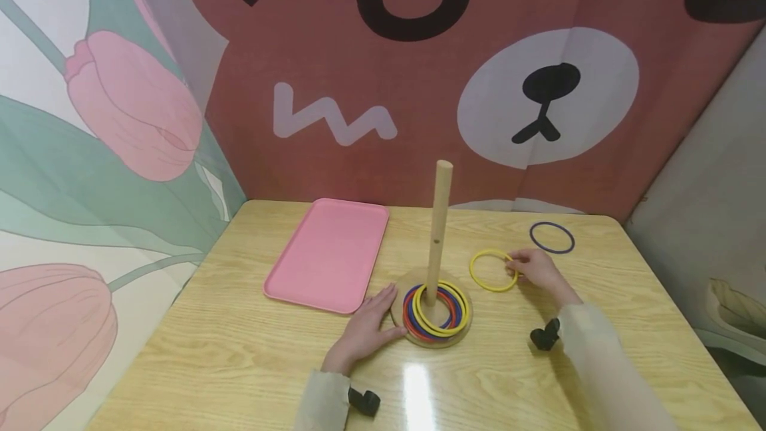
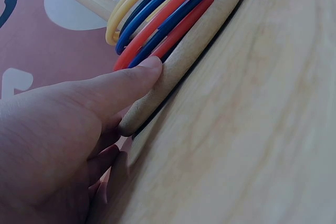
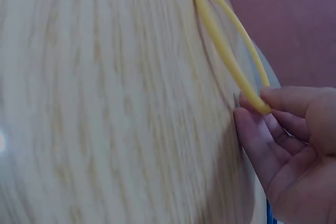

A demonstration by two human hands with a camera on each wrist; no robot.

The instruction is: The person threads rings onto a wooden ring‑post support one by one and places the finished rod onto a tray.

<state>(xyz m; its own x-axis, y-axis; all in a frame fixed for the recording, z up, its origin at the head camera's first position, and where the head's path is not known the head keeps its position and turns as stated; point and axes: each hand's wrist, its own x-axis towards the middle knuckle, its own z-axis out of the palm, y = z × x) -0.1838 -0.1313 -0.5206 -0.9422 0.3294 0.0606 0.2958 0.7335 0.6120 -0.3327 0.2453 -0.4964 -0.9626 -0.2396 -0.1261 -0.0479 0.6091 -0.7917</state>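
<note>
My right hand [image 1: 534, 267] pinches a yellow ring [image 1: 494, 290] between thumb and fingers, to the right of a round wooden base [image 1: 407, 279] with an upright wooden post [image 1: 440, 211]. In the right wrist view the yellow ring [image 3: 223, 48] tilts, its far end low over the table. My left hand [image 1: 366, 330] rests against the base's left edge, its fingers fairly straight and its thumb [image 2: 134, 80] touching the rim. Several yellow, blue and red rings [image 1: 467, 314] lie stacked around the post. Behind the right hand lies a blue ring [image 1: 553, 252] on the table.
A pink tray [image 1: 332, 255] lies on the wooden table [image 1: 239, 351], left of the post. A curtain with a printed bear [image 1: 335, 52] hangs along the table's back edge. Black wrist straps [image 1: 544, 336] are on both arms.
</note>
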